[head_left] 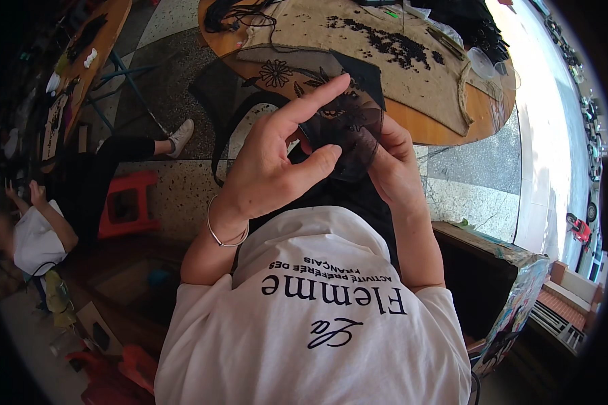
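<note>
In front of my chest I hold a piece of black sheer fabric (pixel 348 152) with embroidered flowers. My left hand (pixel 277 152), wearing a bracelet at the wrist, has its index finger stretched along the fabric and its thumb resting on the near side; its other fingers are mostly hidden. My right hand (pixel 395 165) is closed on the fabric's right edge, its fingertips partly behind the cloth. More of the fabric, with a flower motif (pixel 275 73), spreads over the table's near edge, and a black band hangs down at the left. No needle or other tool can be made out.
A wooden table (pixel 496 115) ahead carries a tan cloth (pixel 432 101) with scattered black beads (pixel 398 48) and clear plastic cups (pixel 481 62). At left are a red stool (pixel 130 202) and a seated person (pixel 40 236). A box (pixel 520 283) stands at right.
</note>
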Demonstrator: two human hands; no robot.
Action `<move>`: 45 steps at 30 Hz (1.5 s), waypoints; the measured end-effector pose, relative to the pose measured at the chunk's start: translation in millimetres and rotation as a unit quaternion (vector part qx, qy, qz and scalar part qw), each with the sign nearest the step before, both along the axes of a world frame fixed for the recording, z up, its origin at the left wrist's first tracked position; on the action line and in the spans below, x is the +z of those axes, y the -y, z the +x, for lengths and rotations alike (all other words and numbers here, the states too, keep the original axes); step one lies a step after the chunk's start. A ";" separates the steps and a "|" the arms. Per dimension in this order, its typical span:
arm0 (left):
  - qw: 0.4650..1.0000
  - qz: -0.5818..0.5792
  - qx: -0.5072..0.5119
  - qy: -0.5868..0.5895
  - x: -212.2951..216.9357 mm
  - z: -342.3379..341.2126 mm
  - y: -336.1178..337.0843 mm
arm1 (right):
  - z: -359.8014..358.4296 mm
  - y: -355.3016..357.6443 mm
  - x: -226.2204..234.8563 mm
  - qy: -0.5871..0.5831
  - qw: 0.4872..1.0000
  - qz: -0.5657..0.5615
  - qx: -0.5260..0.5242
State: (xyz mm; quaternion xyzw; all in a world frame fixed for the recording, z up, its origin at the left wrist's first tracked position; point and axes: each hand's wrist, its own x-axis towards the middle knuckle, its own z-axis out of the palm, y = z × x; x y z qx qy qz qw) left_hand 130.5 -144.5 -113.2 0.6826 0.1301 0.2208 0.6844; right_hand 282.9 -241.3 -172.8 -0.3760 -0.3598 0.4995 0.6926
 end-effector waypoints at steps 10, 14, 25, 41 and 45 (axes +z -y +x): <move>0.993 -0.096 0.018 0.060 -4.1 5.3 1.7 | -4.0 1.0 0.7 -0.005 0.999 0.020 -0.028; 0.989 -0.114 0.043 0.078 -4.7 6.0 1.7 | -1.5 1.6 3.3 0.000 1.000 0.003 -0.019; 0.990 -0.113 0.065 0.060 -8.0 6.2 3.1 | -4.9 0.6 4.1 0.025 0.999 -0.004 -0.047; 0.986 0.004 0.166 -0.030 -17.7 10.1 4.6 | 2.1 5.0 28.2 0.451 0.837 0.017 -0.310; 0.985 0.056 0.165 -0.007 -25.3 17.5 10.8 | 0.8 2.0 31.6 0.662 0.676 0.073 -0.315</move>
